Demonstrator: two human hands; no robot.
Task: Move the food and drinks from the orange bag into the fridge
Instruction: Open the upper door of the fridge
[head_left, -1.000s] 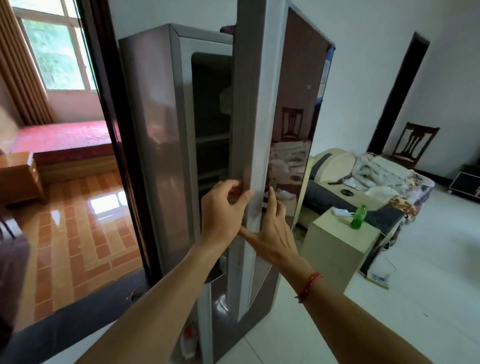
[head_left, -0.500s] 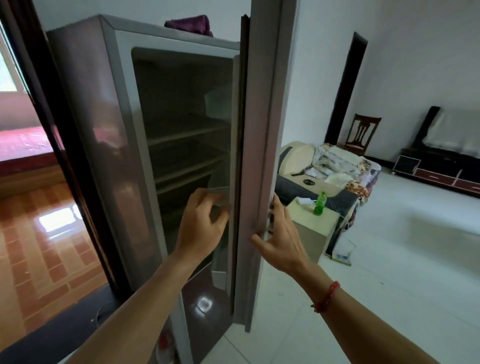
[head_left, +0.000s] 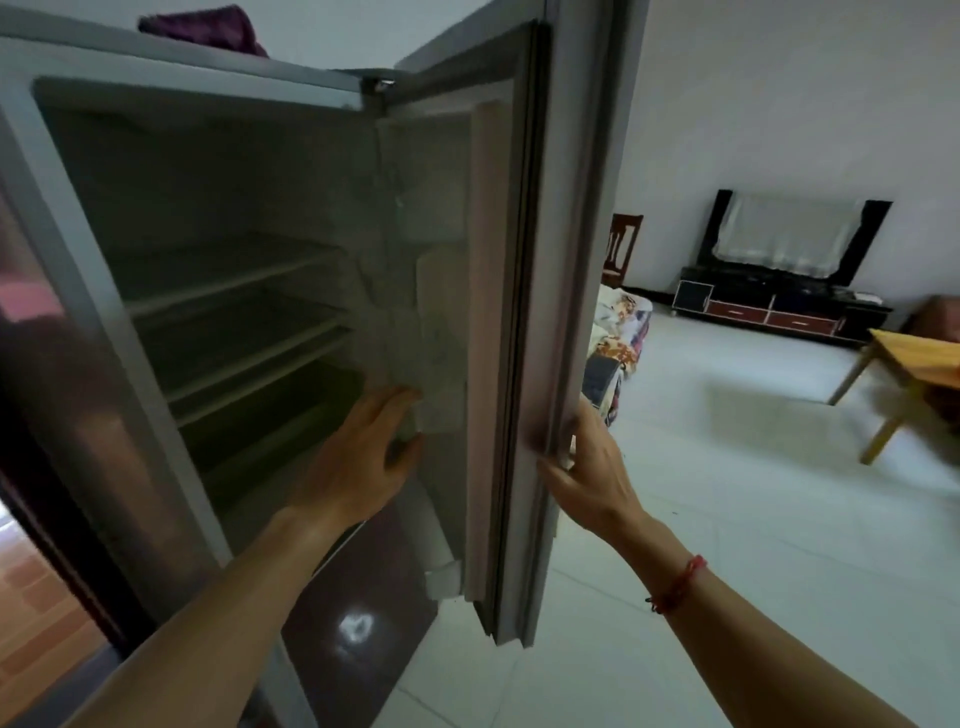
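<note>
The grey fridge (head_left: 93, 291) stands open in front of me, its white wire shelves (head_left: 234, 280) bare and dim inside. Its upper door (head_left: 563, 260) is swung out to the right. My left hand (head_left: 353, 462) reaches inside the opening, fingers fairly straight and touching the pale bin on the door's inner lining. My right hand (head_left: 592, 467) grips the door's outer edge, thumb on the near face and fingers wrapped behind. No orange bag, food or drinks are in view.
A purple cloth (head_left: 208, 26) lies on top of the fridge. The lower door (head_left: 353, 597) is dark red and closed. To the right are white floor tiles, a sofa with bedding (head_left: 618, 332), a chair (head_left: 623, 249), a TV cabinet (head_left: 769, 306) and a yellow table (head_left: 914, 353).
The upper door has swung much wider open to the right. My left hand moved from the door's edge to its inner lining; my right hand stays on the outer edge.
</note>
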